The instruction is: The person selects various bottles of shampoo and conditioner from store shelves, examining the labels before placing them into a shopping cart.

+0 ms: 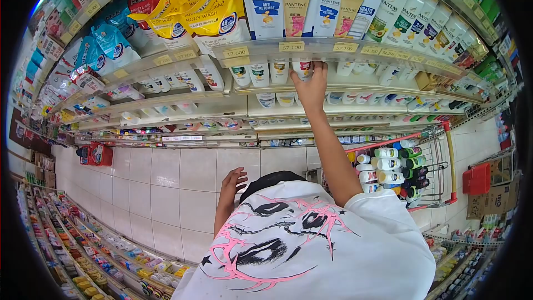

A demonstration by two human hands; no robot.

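Note:
My right hand (312, 88) reaches under the upper shelf's price rail, thumb and fingers around a white shampoo bottle with a red label (302, 68). The bottle stands in a row on the second shelf, and its top is hidden behind the rail. To its left are a white bottle with a yellow label (279, 71) and a white bottle with a green label (259, 74). My left hand (231, 184) hangs low by my side over the tiled floor, fingers loosely bent and apart, holding nothing.
A shopping cart (451, 161) full of bottles stands to the right. Above my right hand, Pantene boxes (283, 3) and yellow body wash pouches (216, 14) fill the upper shelf. A red basket (100, 154) sits on the floor at left; stocked shelves (94, 244) run behind me.

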